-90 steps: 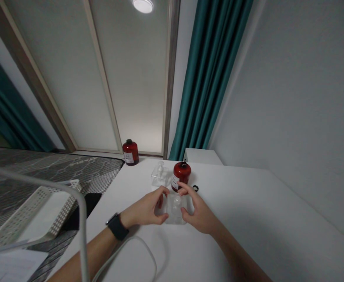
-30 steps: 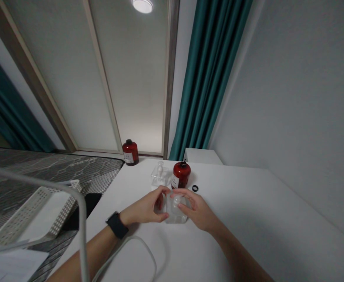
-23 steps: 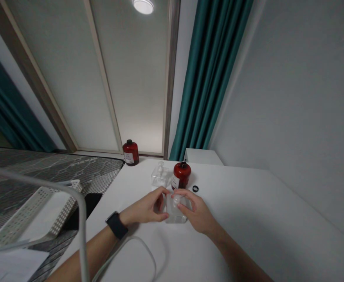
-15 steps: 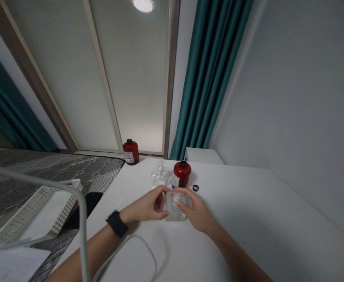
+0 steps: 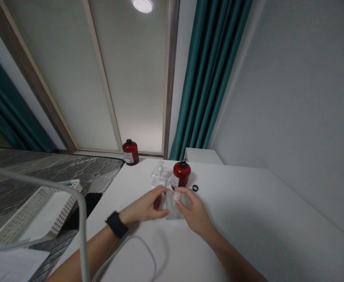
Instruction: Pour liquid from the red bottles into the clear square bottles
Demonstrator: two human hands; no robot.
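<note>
Two hands meet over one clear bottle [image 5: 174, 205] in the middle of the white counter [image 5: 248, 219], and what matters is how they divide it. Nearest the viewer, a white cable [image 5: 136, 244] loops across the counter below the forearms, and the left wrist wears a dark watch [image 5: 116, 224]. The left hand [image 5: 145, 205] comes in from the left and closes around the bottle's side, thumb low and fingers curled over its upper left edge. The right hand [image 5: 193, 211] comes in from the right, and its fingertips [image 5: 180, 192] pinch the small pale cap [image 5: 176, 195] at the top of the bottle. The bottle stands upright, its long axis vertical, so the cap lies straight above the body between both hands; the right hand is the one on the cap, the left only on the body. Whether the cap is seated or already loose cannot be made out.

Just beyond the hands, a red bottle [image 5: 180, 175] stands upright, with a second clear bottle [image 5: 159, 176] close on its left and a small black ring [image 5: 195, 188] lying on the counter to its right. Farther back, on the sill by the teal curtain [image 5: 207, 78], stands another red bottle [image 5: 130, 152]. Off to the left, a white perforated basket [image 5: 33, 211] rests on the grey patterned bed [image 5: 42, 168].
</note>
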